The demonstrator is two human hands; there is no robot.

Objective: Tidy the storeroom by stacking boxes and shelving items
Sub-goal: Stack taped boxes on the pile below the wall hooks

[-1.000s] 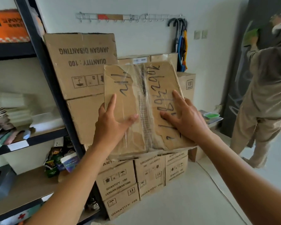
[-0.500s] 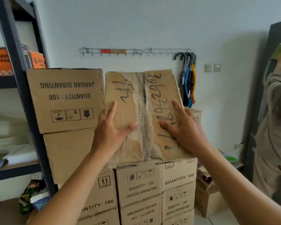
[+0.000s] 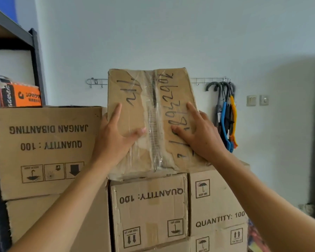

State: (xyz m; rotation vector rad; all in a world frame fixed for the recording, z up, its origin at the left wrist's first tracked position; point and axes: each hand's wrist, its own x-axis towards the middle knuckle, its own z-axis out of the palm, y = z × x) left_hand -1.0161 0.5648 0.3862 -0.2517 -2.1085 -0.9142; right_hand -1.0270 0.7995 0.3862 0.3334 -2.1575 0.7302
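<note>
At nine o'clock stands the large printed carton (image 3: 44, 151); at six, the stacked cartons (image 3: 149, 206), with our taped box (image 3: 135, 95) resting on them at centre. Our left hand (image 3: 113, 142) and right hand (image 3: 202, 137) press its face, fingers straight and spread wide.

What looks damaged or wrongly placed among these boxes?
The taped box under the left hand and right hand is worn: wrinkled tape, torn cardboard skin. The big box on its left and the smaller box beneath it stand upside down, their print inverted.
</note>
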